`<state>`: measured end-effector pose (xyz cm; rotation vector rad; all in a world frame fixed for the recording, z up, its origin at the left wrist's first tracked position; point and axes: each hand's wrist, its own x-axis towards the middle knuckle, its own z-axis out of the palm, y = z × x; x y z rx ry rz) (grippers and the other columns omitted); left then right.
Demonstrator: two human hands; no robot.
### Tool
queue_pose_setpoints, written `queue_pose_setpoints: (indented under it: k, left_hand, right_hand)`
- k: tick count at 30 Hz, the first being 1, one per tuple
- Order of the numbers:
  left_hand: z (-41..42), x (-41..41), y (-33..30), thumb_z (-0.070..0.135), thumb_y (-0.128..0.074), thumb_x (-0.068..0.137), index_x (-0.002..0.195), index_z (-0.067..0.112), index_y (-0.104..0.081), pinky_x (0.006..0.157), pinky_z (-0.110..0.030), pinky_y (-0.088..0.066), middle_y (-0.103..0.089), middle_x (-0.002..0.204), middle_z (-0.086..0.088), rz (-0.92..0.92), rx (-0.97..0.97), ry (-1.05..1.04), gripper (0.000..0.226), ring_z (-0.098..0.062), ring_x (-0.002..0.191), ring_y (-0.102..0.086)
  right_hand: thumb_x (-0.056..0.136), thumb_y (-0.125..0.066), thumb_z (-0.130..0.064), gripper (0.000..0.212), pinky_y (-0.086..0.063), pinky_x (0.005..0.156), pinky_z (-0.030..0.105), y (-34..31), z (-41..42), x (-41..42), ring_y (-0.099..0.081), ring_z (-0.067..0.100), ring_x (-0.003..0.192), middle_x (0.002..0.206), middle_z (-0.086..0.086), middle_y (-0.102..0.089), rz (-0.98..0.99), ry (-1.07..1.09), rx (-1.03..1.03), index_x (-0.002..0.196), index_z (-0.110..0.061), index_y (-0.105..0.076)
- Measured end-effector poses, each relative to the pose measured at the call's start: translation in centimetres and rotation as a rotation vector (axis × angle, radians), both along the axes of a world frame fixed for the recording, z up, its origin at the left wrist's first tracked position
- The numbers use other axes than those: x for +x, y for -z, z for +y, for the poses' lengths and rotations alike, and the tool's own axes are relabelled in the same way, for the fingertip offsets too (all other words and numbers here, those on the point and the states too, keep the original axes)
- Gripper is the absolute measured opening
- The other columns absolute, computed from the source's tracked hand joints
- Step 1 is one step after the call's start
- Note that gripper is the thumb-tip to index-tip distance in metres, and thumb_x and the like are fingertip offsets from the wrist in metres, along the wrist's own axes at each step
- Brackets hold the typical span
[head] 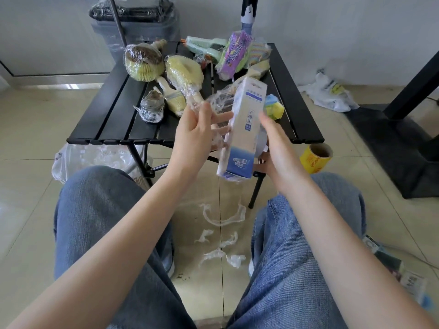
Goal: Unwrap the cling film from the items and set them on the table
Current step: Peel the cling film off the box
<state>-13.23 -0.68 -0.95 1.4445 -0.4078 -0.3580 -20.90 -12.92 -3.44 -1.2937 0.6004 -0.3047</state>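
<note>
I am holding a tall white-and-blue box (242, 129) upright between my hands above my knees, my right hand (276, 148) gripping its far side. My left hand (194, 134) is pinching loose cling film (217, 100) trailing off it, fingers spread toward the box. Beyond, wrapped items are lying on the black table (114, 119).

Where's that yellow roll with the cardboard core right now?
In the head view, the yellow roll lies on the floor tiles to the right of the black table, just beyond the person's right hand.
</note>
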Motion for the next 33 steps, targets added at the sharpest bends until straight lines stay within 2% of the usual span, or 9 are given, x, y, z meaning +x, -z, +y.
queue_pose_setpoints:
  k: [3, 6, 10, 15, 19, 23, 26, 30, 33]
  left_hand:
    - [-0.1, -0.6, -0.3, 0.020, -0.035, 0.105, 0.102, 0.011, -0.036, 0.070, -0.039, -0.061, -0.075, 0.097, -0.005, 0.033, -0.029, 0.041, 0.009, -0.021, 0.083, -0.073]
    - [0.1, -0.2, -0.7, 0.010, -0.032, 0.103, 0.108, 0.015, -0.043, 0.069, -0.041, -0.059, -0.075, 0.090, -0.005, 0.089, -0.048, 0.037, 0.013, -0.022, 0.077, -0.073]
    - [0.5, 1.4, -0.5, 0.004, -0.031, 0.098, 0.100, 0.017, -0.056, 0.057, -0.031, -0.054, -0.070, 0.071, 0.003, 0.100, 0.028, -0.010, 0.028, -0.018, 0.062, -0.068]
    - [0.0, 2.4, 0.3, 0.035, -0.047, 0.095, 0.109, 0.020, -0.056, 0.061, -0.027, -0.038, -0.053, 0.077, 0.002, 0.267, 0.206, 0.071, 0.022, -0.012, 0.058, -0.046]
    - [-0.7, 1.7, 1.1, 0.045, -0.059, 0.091, 0.111, 0.025, -0.062, 0.060, -0.021, -0.046, -0.053, 0.072, 0.012, -0.065, 0.325, -0.014, 0.029, -0.003, 0.059, -0.051]
    - [-1.2, 2.8, 1.9, 0.038, -0.057, 0.093, 0.090, 0.013, -0.068, 0.055, -0.028, -0.040, -0.051, 0.056, 0.008, -0.329, 0.340, -0.221, 0.027, -0.011, 0.051, -0.047]
    - [-1.9, 3.2, 1.8, 0.035, -0.047, 0.098, 0.087, 0.014, -0.058, 0.058, -0.031, -0.038, -0.050, 0.058, 0.007, -0.374, 0.360, -0.306, 0.026, -0.014, 0.054, -0.047]
    - [-2.5, 3.7, 1.7, 0.031, -0.039, 0.101, 0.091, 0.016, -0.051, 0.061, -0.032, -0.038, -0.053, 0.065, 0.008, -0.349, 0.378, -0.350, 0.022, -0.015, 0.063, -0.049]
    - [-2.8, 3.7, 1.7, 0.028, -0.033, 0.103, 0.094, 0.014, -0.045, 0.066, -0.033, -0.037, -0.053, 0.073, 0.006, -0.324, 0.403, -0.353, 0.020, -0.022, 0.076, -0.051]
  right_hand:
    - [0.079, -0.071, -0.049, 0.066, -0.057, 0.081, 0.037, 0.0, 0.5, 0.5, -0.065, 0.013, 0.100, 0.115, -0.006, -0.062, 0.066, 0.024, -0.083, 0.132, -0.024, -0.038]
    - [0.077, -0.077, -0.037, 0.058, -0.055, 0.065, 0.026, 0.1, 0.7, 0.6, -0.067, 0.012, 0.090, 0.110, -0.004, -0.064, 0.071, 0.061, -0.079, 0.124, -0.022, -0.045]
    - [0.081, -0.075, -0.026, 0.047, -0.057, 0.065, 0.022, 0.4, 0.5, 0.3, -0.069, 0.008, 0.085, 0.106, -0.004, -0.067, 0.007, 0.081, -0.079, 0.121, -0.018, -0.051]
    - [0.082, -0.072, -0.021, 0.042, -0.056, 0.067, 0.022, 0.9, 0.5, -0.2, -0.068, 0.012, 0.091, 0.108, 0.000, -0.067, -0.015, 0.070, -0.159, 0.119, -0.018, -0.053]
    - [0.083, -0.071, -0.022, 0.047, -0.057, 0.072, 0.025, 1.1, 1.1, -0.2, -0.068, 0.012, 0.094, 0.110, -0.001, -0.065, -0.033, 0.050, -0.163, 0.124, -0.024, -0.048]
    - [0.076, -0.072, -0.026, 0.058, -0.056, 0.087, 0.041, 1.4, 1.7, -0.3, -0.064, 0.015, 0.102, 0.114, -0.004, -0.061, -0.051, 0.014, -0.190, 0.127, -0.033, -0.043]
    - [0.078, -0.071, -0.024, 0.055, -0.056, 0.087, 0.040, 1.3, 1.9, -0.3, -0.064, 0.013, 0.103, 0.112, -0.007, -0.061, -0.074, -0.021, -0.213, 0.124, -0.036, -0.044]
    - [0.084, -0.068, -0.017, 0.043, -0.055, 0.083, 0.028, 1.2, 1.9, -0.4, -0.063, 0.007, 0.100, 0.106, -0.014, -0.061, -0.113, -0.072, -0.257, 0.103, -0.048, -0.045]
    - [0.085, -0.068, -0.015, 0.043, -0.055, 0.080, 0.024, 0.9, 1.8, -0.5, -0.064, 0.007, 0.099, 0.106, -0.011, -0.063, -0.123, -0.112, -0.271, 0.105, -0.046, -0.046]
